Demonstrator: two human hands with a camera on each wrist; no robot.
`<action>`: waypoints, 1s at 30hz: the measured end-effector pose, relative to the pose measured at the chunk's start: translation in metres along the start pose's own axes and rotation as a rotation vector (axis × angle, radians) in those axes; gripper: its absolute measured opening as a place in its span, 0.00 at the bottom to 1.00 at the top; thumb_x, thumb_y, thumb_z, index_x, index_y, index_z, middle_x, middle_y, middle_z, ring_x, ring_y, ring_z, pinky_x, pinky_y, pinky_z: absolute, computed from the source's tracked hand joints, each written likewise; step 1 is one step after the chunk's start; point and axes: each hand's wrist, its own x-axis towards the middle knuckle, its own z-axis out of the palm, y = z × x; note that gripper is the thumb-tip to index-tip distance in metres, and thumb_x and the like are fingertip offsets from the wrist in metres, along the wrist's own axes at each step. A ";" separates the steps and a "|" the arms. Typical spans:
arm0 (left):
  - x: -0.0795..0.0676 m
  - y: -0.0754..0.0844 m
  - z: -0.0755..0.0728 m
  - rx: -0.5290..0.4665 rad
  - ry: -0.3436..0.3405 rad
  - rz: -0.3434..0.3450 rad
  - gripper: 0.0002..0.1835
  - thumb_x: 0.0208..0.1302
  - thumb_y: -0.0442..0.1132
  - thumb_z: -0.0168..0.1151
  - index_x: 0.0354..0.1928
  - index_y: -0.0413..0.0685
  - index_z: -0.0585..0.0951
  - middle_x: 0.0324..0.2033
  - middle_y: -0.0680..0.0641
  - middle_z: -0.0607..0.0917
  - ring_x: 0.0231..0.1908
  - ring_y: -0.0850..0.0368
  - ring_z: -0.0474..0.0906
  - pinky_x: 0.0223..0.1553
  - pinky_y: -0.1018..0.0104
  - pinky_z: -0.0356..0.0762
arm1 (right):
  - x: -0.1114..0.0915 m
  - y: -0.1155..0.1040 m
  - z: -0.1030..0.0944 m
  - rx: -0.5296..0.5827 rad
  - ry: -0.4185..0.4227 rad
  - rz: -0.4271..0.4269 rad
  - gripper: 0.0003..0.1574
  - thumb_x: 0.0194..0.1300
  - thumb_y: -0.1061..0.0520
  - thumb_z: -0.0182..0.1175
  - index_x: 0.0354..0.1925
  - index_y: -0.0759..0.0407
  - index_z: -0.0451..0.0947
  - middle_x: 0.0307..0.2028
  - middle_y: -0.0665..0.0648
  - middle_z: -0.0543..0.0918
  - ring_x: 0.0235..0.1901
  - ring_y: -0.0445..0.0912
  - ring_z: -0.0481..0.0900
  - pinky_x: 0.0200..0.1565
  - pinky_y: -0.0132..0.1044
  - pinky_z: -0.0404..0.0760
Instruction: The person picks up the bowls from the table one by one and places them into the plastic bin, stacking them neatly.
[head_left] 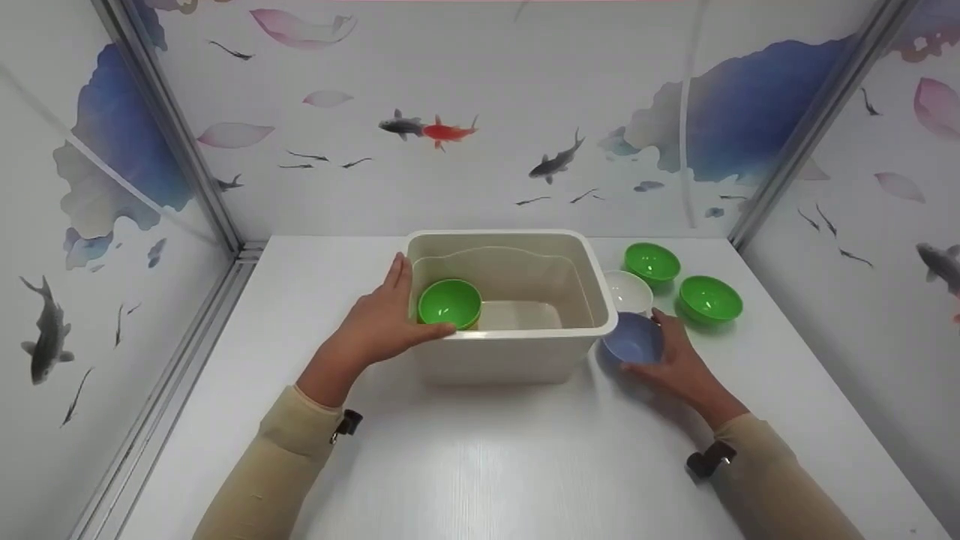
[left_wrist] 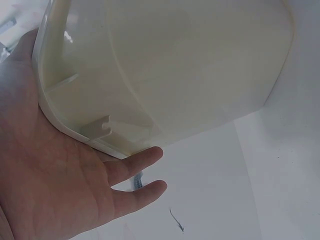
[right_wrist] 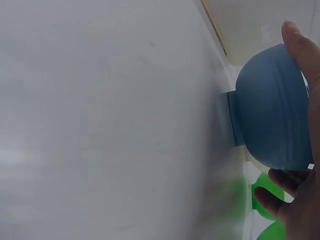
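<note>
My right hand [head_left: 679, 360] holds a blue bowl [head_left: 632, 339] by its sides, thumb nearest me and fingers on the far side. In the right wrist view the blue bowl [right_wrist: 270, 107] shows its foot at or very near the tabletop. My left hand [head_left: 379, 322] rests on the left front corner of a cream plastic bin [head_left: 510, 360], thumb along the front rim. The left wrist view shows straight fingers [left_wrist: 137, 200] beside the bin's outer wall. Inside the bin at left is a green bowl [head_left: 450, 301], with a yellowish edge under it.
A white bowl [head_left: 628, 292] stands just beyond the blue one, beside the bin. Two more green bowls [head_left: 652, 262] are farther right on the white table [head_left: 465, 465]. Printed wall panels [head_left: 480, 180] enclose the table at the back and both sides.
</note>
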 end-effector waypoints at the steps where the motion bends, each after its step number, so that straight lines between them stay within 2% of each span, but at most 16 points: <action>1: 0.000 0.000 0.000 -0.001 0.001 -0.001 0.77 0.60 0.80 0.69 0.90 0.39 0.38 0.90 0.40 0.40 0.78 0.30 0.68 0.73 0.33 0.70 | 0.000 0.000 0.000 0.003 -0.002 -0.001 0.80 0.61 0.41 0.85 0.86 0.70 0.45 0.78 0.73 0.60 0.77 0.69 0.62 0.76 0.70 0.60; 5: 0.000 0.000 0.000 0.000 0.004 -0.002 0.77 0.59 0.81 0.69 0.90 0.39 0.39 0.90 0.41 0.40 0.78 0.31 0.67 0.74 0.33 0.69 | 0.001 0.001 0.003 0.006 -0.003 -0.006 0.80 0.60 0.41 0.85 0.86 0.70 0.46 0.76 0.74 0.62 0.75 0.69 0.64 0.76 0.69 0.61; 11: 0.001 -0.002 0.001 0.002 0.003 -0.001 0.79 0.57 0.85 0.66 0.90 0.40 0.39 0.90 0.41 0.39 0.80 0.30 0.65 0.76 0.30 0.64 | 0.001 0.002 0.006 0.040 0.015 -0.023 0.72 0.58 0.45 0.87 0.83 0.68 0.54 0.71 0.71 0.65 0.71 0.65 0.67 0.73 0.66 0.64; 19: -0.001 0.000 0.000 0.000 0.004 -0.002 0.79 0.57 0.84 0.66 0.90 0.40 0.39 0.90 0.41 0.39 0.79 0.30 0.66 0.75 0.32 0.66 | 0.005 0.003 0.007 0.052 0.034 -0.043 0.67 0.56 0.49 0.88 0.79 0.69 0.60 0.69 0.71 0.67 0.69 0.63 0.67 0.71 0.61 0.64; 23: -0.002 0.000 0.000 -0.006 0.000 -0.004 0.79 0.58 0.84 0.67 0.90 0.39 0.39 0.90 0.41 0.39 0.79 0.30 0.66 0.74 0.33 0.68 | 0.004 0.001 0.004 0.053 0.021 -0.018 0.66 0.56 0.50 0.87 0.78 0.69 0.60 0.68 0.71 0.67 0.68 0.63 0.68 0.71 0.61 0.65; 30: -0.002 0.002 -0.002 -0.001 0.003 -0.002 0.79 0.58 0.83 0.67 0.89 0.39 0.38 0.90 0.42 0.39 0.80 0.31 0.64 0.76 0.35 0.67 | 0.003 -0.003 -0.004 0.025 0.011 0.011 0.68 0.58 0.46 0.86 0.79 0.70 0.57 0.68 0.71 0.68 0.67 0.64 0.70 0.70 0.64 0.68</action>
